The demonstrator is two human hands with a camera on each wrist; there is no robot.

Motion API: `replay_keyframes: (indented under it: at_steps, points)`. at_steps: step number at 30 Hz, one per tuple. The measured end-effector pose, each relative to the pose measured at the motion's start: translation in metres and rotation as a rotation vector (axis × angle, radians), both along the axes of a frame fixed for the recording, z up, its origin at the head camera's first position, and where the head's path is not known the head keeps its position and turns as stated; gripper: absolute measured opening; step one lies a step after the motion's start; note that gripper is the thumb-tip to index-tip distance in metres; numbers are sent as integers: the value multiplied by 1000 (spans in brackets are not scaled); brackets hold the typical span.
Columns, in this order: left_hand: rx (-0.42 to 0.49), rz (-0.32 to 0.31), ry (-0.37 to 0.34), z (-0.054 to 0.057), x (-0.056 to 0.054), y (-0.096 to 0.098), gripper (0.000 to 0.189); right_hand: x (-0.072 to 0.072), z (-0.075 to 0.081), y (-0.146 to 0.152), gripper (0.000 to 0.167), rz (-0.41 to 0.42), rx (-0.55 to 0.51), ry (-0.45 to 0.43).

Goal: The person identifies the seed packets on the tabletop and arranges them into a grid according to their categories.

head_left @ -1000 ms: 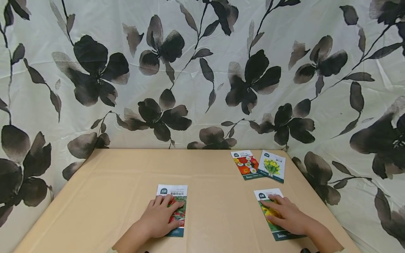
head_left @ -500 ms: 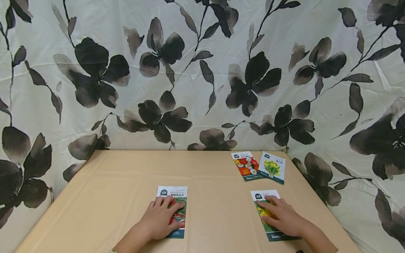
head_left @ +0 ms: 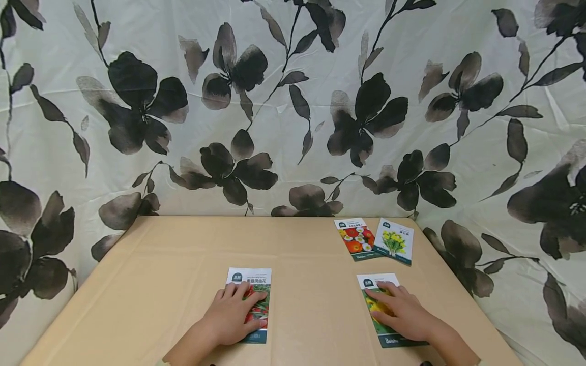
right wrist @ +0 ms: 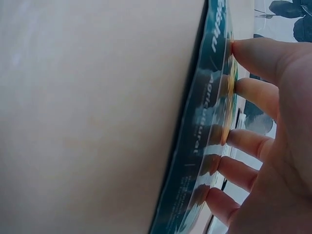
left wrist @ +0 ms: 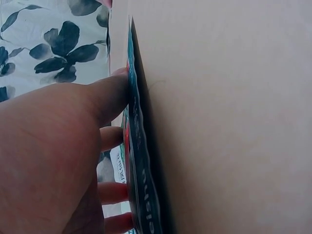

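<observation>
My left hand [head_left: 232,316] rests spread on a seed packet [head_left: 262,306] with red flowers and a white top, lying flat at the middle of the table. In the left wrist view its thumb and fingertips press the face of this packet [left wrist: 139,146]. My right hand [head_left: 405,311] lies with spread fingers on another seed packet [head_left: 376,284], which shows yellow flowers and a dark green bottom band. All five fingertips touch that packet's glossy front [right wrist: 202,107] in the right wrist view. Both palms cover part of the packets beneath them.
At the table's far right corner lie two more seed packets: one with red and white flowers [head_left: 357,239], partly under one with yellow flowers [head_left: 393,241]. Behind the tan table [head_left: 183,264] hangs a white cloth [head_left: 293,127] with dark flowers.
My right hand has slid the yellow-flowered packet to the left across the table. My left hand and its packet have stayed in place.
</observation>
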State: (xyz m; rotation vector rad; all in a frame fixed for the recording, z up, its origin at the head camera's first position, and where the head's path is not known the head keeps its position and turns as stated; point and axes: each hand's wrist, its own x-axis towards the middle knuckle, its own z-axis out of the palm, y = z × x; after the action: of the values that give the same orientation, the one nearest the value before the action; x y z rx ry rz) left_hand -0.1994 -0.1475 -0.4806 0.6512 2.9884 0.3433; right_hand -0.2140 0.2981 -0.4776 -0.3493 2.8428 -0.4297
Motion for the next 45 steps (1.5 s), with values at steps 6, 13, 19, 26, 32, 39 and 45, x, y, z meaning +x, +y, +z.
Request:
replay_keyframes:
  at_steps: [6, 13, 19, 26, 32, 39, 45]
  points:
    - [-6, 8, -9, 0, -1, 0, 63, -1, -1, -4, 59, 1, 8, 12]
    - [1, -1, 20, -2, -2, -1, 63, -2, 0, -9, 59, 0, 4, 14]
    - [-6, 2, 17, -1, -1, -1, 63, -3, 0, -9, 59, -13, 5, 3]
    - [-6, 9, 9, 0, -1, 0, 62, -2, 1, -9, 58, -5, -8, 13]
    - [1, 4, 17, 0, 0, 0, 62, 0, 0, -13, 57, -8, -2, 24]
    - [-2, 4, 13, -1, 0, 1, 62, 2, -1, -19, 57, -8, 2, 20]
    - [-14, 7, 15, -1, -1, 0, 63, 4, -1, -24, 57, 2, 3, 33]
